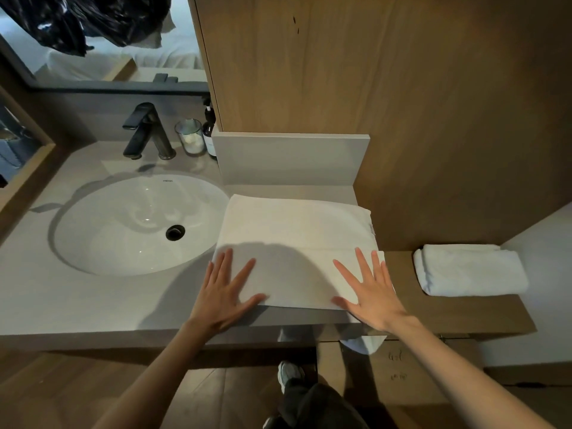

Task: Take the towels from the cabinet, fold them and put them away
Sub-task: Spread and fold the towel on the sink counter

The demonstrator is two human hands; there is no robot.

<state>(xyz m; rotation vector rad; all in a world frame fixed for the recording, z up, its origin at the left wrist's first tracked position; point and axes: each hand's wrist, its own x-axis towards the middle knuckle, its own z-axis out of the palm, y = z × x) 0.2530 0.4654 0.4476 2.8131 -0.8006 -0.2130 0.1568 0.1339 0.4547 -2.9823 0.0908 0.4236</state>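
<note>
Two hands are lying flat, fingers straight and spread, on a white towel (297, 243) that is resting folded on the grey table (62, 305) just to the right of the sink (139, 224). The left hand (221, 292) is pressing the towel's near left corner, with its palm partly over the table edge. The right hand (370, 289) is pressing the near right corner. Neither is gripping anything. The towel's near edge is sitting close to the front edge of the table, and its right side is reaching slightly over onto a lower wooden shelf (464, 314). On that shelf, well apart from the hands, a second white towel (470, 270) is lying already folded into a thick bundle. Behind the sink, a black faucet (148, 131), a glass (190, 136) holding what may be cotton pieces, and a dark pump bottle (210, 131) are standing together.
</note>
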